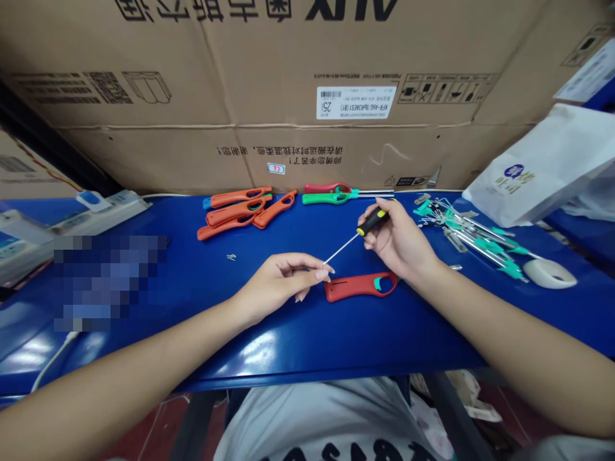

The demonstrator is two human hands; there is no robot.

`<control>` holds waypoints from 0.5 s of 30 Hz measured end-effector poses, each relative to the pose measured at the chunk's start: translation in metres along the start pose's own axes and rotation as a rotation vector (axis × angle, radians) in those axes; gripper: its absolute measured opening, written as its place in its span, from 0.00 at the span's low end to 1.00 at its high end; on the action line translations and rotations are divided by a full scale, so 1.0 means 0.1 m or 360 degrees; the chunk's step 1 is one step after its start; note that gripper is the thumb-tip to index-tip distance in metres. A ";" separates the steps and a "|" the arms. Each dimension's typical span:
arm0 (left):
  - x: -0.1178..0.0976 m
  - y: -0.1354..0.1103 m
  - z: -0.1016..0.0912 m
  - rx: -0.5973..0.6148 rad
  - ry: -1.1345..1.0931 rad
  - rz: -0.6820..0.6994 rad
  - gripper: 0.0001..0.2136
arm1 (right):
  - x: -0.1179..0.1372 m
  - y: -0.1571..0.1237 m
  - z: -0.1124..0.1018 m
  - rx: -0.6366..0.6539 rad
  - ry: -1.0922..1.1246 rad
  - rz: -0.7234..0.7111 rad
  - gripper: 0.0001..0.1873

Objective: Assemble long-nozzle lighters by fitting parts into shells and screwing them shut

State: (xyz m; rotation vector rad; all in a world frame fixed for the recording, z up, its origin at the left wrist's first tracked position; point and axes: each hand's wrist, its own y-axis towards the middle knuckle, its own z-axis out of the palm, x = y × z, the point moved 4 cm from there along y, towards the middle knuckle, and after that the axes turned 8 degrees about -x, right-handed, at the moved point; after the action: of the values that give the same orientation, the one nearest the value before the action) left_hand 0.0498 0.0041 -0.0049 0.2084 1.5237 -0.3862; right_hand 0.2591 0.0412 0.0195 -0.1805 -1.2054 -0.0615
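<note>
My right hand (401, 240) is closed around the black and yellow handle of a screwdriver (373, 221). Its thin shaft slants down to the left, ending at the fingertips of my left hand (281, 282). Those fingers are pinched together at the screwdriver's tip; whatever small thing lies between them is too small to make out. Just right of the left fingertips, a red lighter casing (353, 291) with a green trigger lies flat on the table. A few tiny screws (231, 257) rest on the table to the left.
Orange lighter casings (230, 216) lie at the back left, and red and green lighters (327, 194) at the back middle. Metal lighter tubes with green parts (485, 243) are piled right, by a white oval object (550, 273). A white bag (542, 166) and cardboard box (269, 102) stand behind.
</note>
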 end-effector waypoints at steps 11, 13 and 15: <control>-0.01 0.01 -0.02 -0.0056 0.0110 0.0007 0.16 | 0.05 -0.02 0.00 -0.0003 -0.0088 -0.0142 0.18; -0.01 0.01 -0.02 -0.0056 0.0117 0.0008 0.17 | 0.07 -0.03 0.00 -0.0005 -0.0111 -0.0188 0.19; 0.00 0.01 -0.02 -0.0058 0.0113 0.0004 0.16 | 0.08 -0.04 0.00 -0.0016 -0.0111 -0.0221 0.18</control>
State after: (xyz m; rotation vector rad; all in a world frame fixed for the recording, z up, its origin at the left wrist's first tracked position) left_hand 0.0486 0.0060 -0.0047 0.1969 1.5990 -0.3520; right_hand 0.2615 0.0381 0.0276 -0.1083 -1.2866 -0.1837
